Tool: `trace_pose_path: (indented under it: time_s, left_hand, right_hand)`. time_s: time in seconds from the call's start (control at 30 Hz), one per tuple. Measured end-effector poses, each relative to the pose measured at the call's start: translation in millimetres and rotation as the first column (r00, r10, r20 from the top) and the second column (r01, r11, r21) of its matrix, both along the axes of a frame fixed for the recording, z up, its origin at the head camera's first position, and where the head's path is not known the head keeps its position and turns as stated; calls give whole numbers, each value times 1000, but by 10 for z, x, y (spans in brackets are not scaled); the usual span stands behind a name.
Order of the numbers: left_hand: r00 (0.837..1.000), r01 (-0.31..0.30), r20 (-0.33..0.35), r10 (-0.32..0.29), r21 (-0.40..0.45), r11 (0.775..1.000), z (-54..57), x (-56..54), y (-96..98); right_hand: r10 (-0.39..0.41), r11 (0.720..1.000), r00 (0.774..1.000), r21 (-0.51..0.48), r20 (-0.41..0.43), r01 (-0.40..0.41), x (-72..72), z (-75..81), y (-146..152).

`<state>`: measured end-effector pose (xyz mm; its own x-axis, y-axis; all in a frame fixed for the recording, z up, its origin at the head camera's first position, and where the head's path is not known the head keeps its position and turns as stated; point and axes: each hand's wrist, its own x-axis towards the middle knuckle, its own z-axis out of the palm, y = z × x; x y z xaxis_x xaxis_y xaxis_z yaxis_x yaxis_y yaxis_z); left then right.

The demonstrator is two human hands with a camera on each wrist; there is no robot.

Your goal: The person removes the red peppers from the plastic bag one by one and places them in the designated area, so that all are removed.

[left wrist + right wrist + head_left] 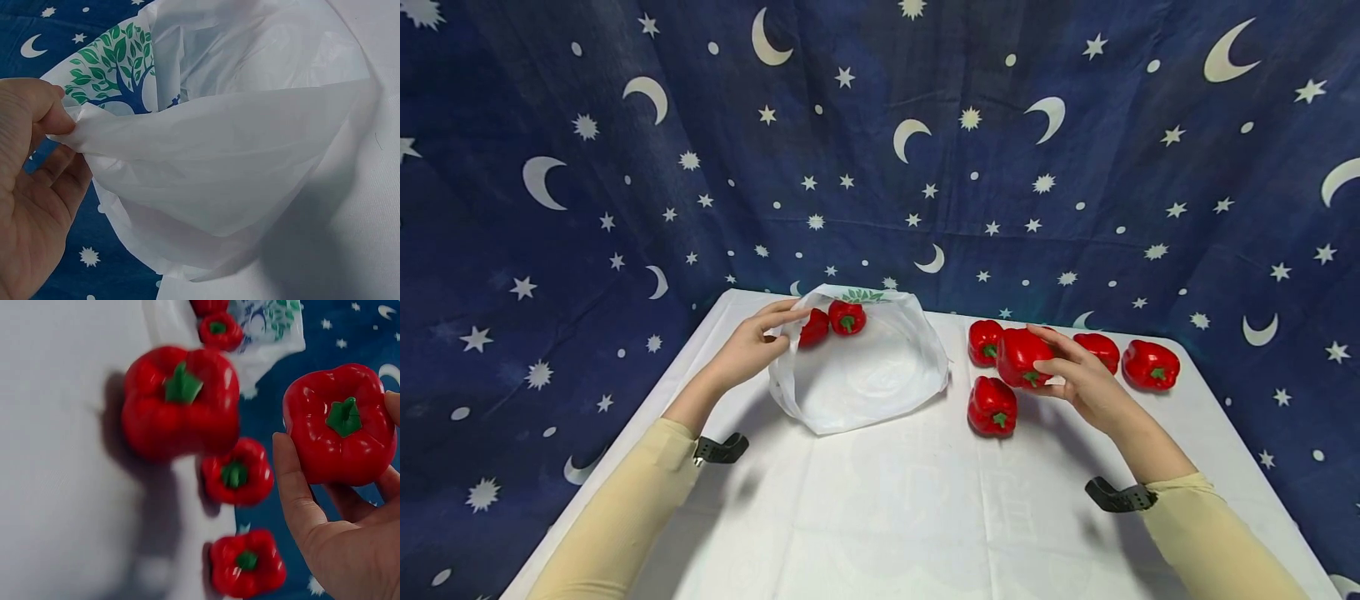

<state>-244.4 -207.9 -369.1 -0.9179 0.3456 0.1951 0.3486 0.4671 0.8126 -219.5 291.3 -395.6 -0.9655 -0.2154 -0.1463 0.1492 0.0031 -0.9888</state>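
My left hand (748, 346) pinches the rim of a white plastic bag (880, 379). In the left wrist view, thumb and fingers grip a folded edge of the bag, near its printed green-leaved tree. Two red bell peppers (847, 318) lie inside the bag by its left side. My right hand (1086, 379) holds another red bell pepper (340, 425) between thumb and fingers, with its green stem facing the wrist camera. Close to the held one, a bell pepper (992, 407) sits nearer to me and another (985, 342) sits behind it.
Farther right on the white-covered table (895, 517) stand two more bell peppers, a partly hidden one (1097, 352) and one near the right edge (1151, 365). A dark blue curtain (865, 133) with moons and stars hangs behind the table and at its sides.
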Motion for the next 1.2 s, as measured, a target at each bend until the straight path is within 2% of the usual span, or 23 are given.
trace_pose_path:
  time_s: [0.27, 0.47, 0.77, 0.93, 1.2]
  left_hand:
    - [1000, -3, 7, 3, -5, 1000, -8, -14, 3]
    - [1000, 0, 9, 0, -1, 1000, -15, -25, -6]
    - [1000, 8, 6, -9, 14, 1000, -3, -14, -7]
    - [1000, 8, 9, -8, 8, 1000, -4, -15, -8]
    - [1000, 11, 4, -11, 9, 1000, -6, -14, -24]
  right_hand:
    - [-32, 997, 999, 67, 39, 29, 140, -174, 298]
    - [-42, 994, 996, 108, 77, 34, 188, -300, 410]
    - [-53, 986, 993, 164, 102, 36, 220, -425, 426]
    - [-39, 986, 993, 165, 115, 20, 242, -464, 399]
    - [-8, 985, 996, 174, 92, -8, 266, -530, 433]
